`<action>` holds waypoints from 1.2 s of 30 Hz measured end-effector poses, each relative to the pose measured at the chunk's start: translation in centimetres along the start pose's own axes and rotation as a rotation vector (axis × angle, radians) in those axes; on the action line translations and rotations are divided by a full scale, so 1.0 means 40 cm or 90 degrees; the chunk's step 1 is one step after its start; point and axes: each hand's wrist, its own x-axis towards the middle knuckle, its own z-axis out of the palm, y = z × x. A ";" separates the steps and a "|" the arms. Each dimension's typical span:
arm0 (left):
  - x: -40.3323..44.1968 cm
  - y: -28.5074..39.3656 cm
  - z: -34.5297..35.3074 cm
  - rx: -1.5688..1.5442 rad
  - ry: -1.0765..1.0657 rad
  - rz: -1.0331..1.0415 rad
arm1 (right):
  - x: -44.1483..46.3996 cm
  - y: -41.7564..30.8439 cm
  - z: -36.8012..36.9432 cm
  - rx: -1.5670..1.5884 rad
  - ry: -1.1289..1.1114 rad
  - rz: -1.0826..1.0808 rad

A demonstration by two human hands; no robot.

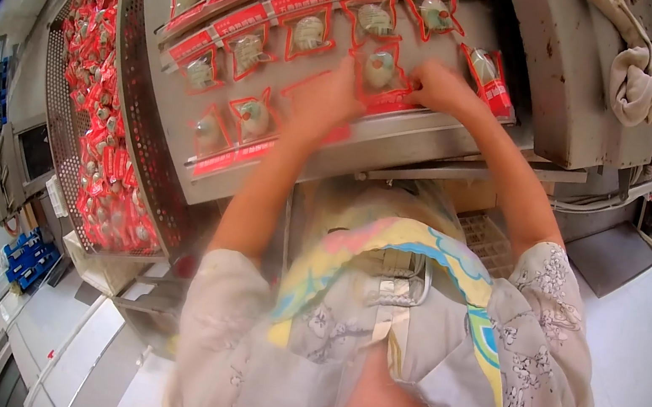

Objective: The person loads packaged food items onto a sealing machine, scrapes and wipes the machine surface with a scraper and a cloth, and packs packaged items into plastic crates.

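My right hand has its fingers curled in at the right edge of a clear packet with red trim, which holds a pale, egg-like item. My left hand, smeared by motion, is at the left side of that packet and partly covers another red-edged packet; its grip is unclear. Similar packets lie in rows on the slanted metal plate, one left of my left hand and another at the far right of the plate.
A perforated metal bin along the left side holds a heap of red packets. To the right is a metal machine housing with a beige cloth hanging on it. Blue trays stand at the lower left.
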 end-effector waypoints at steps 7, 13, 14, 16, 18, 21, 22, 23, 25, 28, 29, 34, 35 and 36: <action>-0.001 0.007 0.007 0.077 0.024 -0.017 | 0.000 0.008 0.000 0.040 -0.015 -0.045; 0.013 -0.006 0.012 0.125 0.010 0.044 | 0.002 -0.017 -0.047 0.002 -0.138 -0.023; 0.008 -0.004 0.007 0.115 0.031 0.062 | 0.003 -0.014 -0.045 0.080 -0.138 0.001; -0.002 0.003 -0.017 0.051 -0.018 0.036 | 0.009 0.006 -0.038 0.239 -0.137 0.049; -0.004 -0.001 -0.017 -0.009 -0.016 0.016 | 0.018 0.025 -0.009 0.237 -0.091 0.035; 0.000 -0.005 -0.001 -0.050 0.058 -0.015 | 0.021 0.011 0.015 0.065 0.005 0.032; 0.000 0.003 0.001 -0.032 0.076 -0.029 | 0.013 -0.001 0.019 0.018 0.036 0.032; -0.005 0.011 0.007 -0.015 0.091 -0.043 | -0.003 -0.009 0.021 -0.028 0.064 0.035; -0.004 0.016 0.018 0.019 0.092 -0.047 | -0.026 -0.025 0.003 -0.035 0.047 0.029; 0.000 0.014 0.017 0.037 0.094 -0.055 | -0.015 -0.030 -0.005 0.010 0.017 0.052; 0.000 0.015 0.015 0.037 0.092 -0.057 | -0.009 -0.027 -0.004 0.034 0.005 0.068; -0.008 0.025 -0.004 0.018 0.022 -0.072 | 0.005 0.013 0.035 0.079 0.004 0.049; -0.019 0.027 -0.003 0.017 0.016 -0.061 | 0.000 0.013 0.037 0.069 0.008 0.053; -0.036 0.032 0.004 -0.009 0.076 -0.041 | -0.015 0.001 0.031 0.061 0.054 0.037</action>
